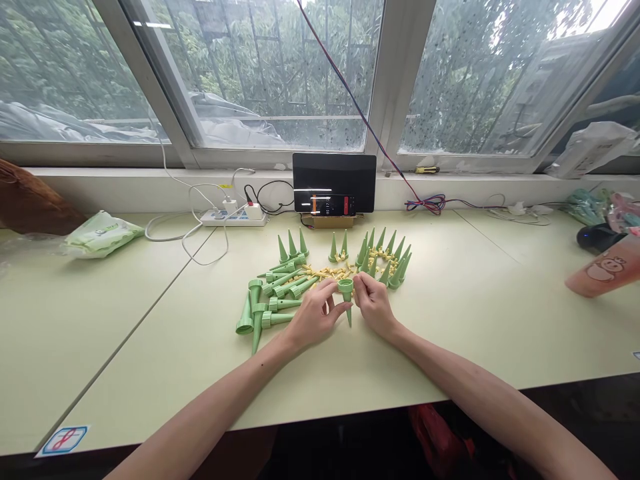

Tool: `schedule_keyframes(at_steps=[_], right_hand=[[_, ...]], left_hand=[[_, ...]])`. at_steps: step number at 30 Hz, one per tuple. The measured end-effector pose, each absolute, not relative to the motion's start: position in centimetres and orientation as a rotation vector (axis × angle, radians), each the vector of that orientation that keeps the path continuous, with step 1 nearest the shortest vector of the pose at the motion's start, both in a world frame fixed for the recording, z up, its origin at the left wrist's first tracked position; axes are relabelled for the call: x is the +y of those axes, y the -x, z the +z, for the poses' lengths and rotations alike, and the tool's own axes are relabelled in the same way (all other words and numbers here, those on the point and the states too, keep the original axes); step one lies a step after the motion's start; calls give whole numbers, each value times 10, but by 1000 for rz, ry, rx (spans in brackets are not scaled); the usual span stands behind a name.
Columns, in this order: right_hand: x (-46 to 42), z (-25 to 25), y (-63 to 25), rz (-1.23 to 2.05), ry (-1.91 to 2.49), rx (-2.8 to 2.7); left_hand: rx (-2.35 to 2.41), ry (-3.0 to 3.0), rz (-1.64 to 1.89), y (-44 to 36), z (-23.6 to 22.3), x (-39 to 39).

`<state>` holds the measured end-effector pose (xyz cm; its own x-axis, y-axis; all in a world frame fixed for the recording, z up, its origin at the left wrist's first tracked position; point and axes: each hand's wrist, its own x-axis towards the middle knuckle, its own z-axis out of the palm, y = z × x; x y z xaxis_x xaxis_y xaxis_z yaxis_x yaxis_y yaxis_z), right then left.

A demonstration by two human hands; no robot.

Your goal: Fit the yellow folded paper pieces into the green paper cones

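My left hand (320, 310) pinches a green plastic watering spike (345, 288), its wide threaded end up and its tip down. Close against the spike's right side, my right hand (373, 303) is closed, the fingertips pinched together by the rim; anything in them is hidden. Several more green spikes (283, 303) lie in a loose pile to the left of my hands. Small yellow pieces (327, 273) are scattered just beyond my fingers. Upright green spikes (400, 267) stand in a curved group at the right, with yellow pieces (383, 257) among them.
At the back, a phone (333, 205) leans against a black tablet (334, 173). A power strip (234, 217) with cables lies to the left, near a tissue pack (103, 235). A pink drink cup (603, 270) lies at the right. The table's front edge (350, 415) runs below my forearms.
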<state>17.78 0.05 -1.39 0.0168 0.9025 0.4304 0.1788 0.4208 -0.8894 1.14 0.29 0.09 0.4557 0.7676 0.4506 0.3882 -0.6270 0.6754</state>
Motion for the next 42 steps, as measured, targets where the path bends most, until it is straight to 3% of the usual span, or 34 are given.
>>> schedule_keyframes(at_steps=[17, 25, 30, 42], right_hand=[[1, -16, -177, 800, 1039, -1474], [2, -16, -179, 684, 1065, -1389], [0, -11, -179, 556, 1063, -1499], [-1, -8, -177, 557, 1020, -1601]], left_hand=[[862, -2604, 1100, -2, -1, 9], [1111, -2110, 1229, -8, 3, 9], [1047, -1825, 1055, -8, 3, 9], [906, -1831, 857, -8, 1, 7]])
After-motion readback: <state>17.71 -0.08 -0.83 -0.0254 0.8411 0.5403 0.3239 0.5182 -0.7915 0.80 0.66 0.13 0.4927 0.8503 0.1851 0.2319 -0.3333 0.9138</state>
